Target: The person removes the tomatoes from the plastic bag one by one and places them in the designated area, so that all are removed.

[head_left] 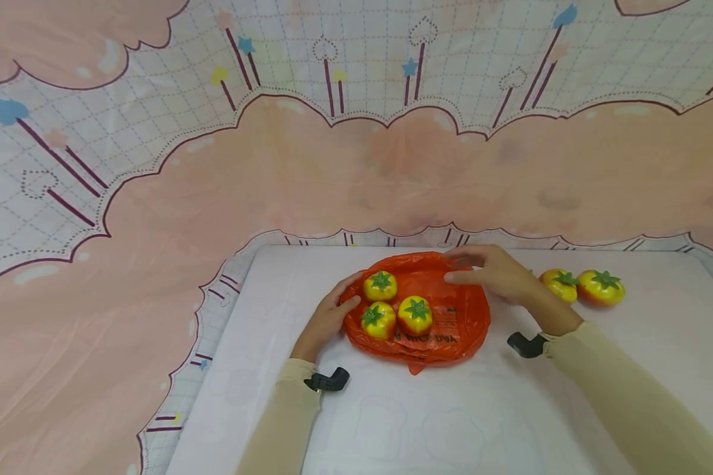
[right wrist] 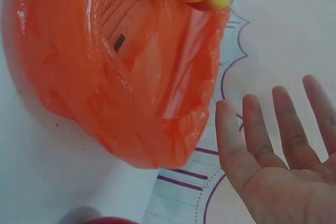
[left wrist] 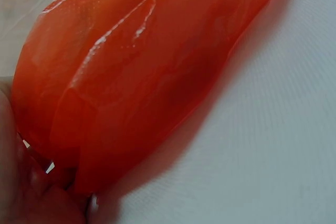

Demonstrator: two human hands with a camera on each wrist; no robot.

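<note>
A red plastic bag [head_left: 445, 300] lies spread with its mouth open on the white table. Three yellow-and-red toy tomatoes with green leafy tops are in it, one tomato [head_left: 416, 315] nearer the middle and two by the left side. At the left rim, my left hand [head_left: 331, 316] holds the bag's edge, thumb on the inner side and fingers outside, partly hidden by the plastic. My right hand [head_left: 496, 274] is over the bag's far right rim. The right wrist view shows its fingers [right wrist: 289, 129] straight and spread, with nothing in them.
Two more toy tomatoes, a left one [head_left: 560, 285] and a right one [head_left: 601, 287], sit on the table [head_left: 428, 422] to the right, behind my right forearm. A patterned cloth backdrop [head_left: 416, 178] stands behind the table's far edge.
</note>
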